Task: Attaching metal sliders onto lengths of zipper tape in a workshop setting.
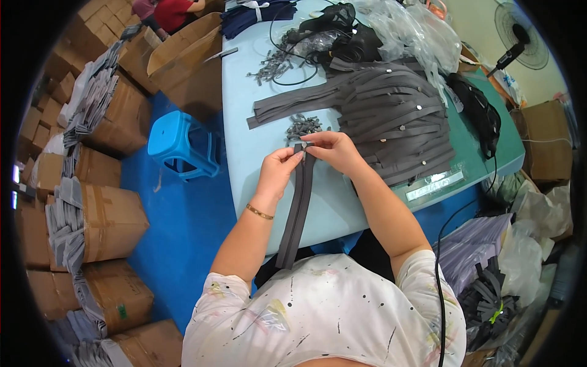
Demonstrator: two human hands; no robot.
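Note:
A long dark grey zipper (296,211) hangs from my hands across the pale blue table and over its near edge. My left hand (280,171) pinches its upper end from the left. My right hand (336,153) is closed on the same end from the right, fingertips close to the left ones. Whatever small part sits between the fingertips is too small to tell. Just beyond my hands lies a heap of small grey zipper sliders (302,125). To the right, a thick spread of grey zipper strips (391,122) covers the table, dotted with small whitish pieces.
Farther back lie more small grey pieces (272,66), a black bundle (358,40) and clear plastic bags (406,27). A blue stool (183,144) stands left of the table (244,177). Cardboard boxes (113,214) line the left. A fan (520,37) stands far right; a black cable (439,275) hangs nearby.

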